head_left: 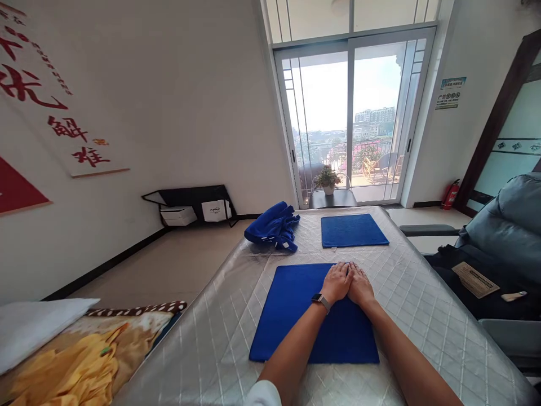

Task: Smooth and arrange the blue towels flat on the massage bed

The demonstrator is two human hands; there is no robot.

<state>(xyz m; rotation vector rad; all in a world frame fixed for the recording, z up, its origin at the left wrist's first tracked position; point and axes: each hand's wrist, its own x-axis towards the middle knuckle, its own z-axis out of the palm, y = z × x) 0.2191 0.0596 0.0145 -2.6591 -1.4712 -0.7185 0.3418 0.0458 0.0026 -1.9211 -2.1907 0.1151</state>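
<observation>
A blue towel lies spread as a flat rectangle on the quilted silver cover. On its far right part rest my left hand and my right hand, side by side and touching, palms down with fingers stretched forward. Neither hand grips anything. My left wrist wears a watch with a dark face. Farther off, another blue towel lies flat and rectangular, with a small white tag at its near edge. To its left sits a crumpled heap of blue cloth with pale tags.
Left of the covered surface are a yellow cloth and a white pillow. A potted plant stands beyond the far edge, before sliding glass doors. At right, a dark armchair holds a piece of cardboard and a brush-like item.
</observation>
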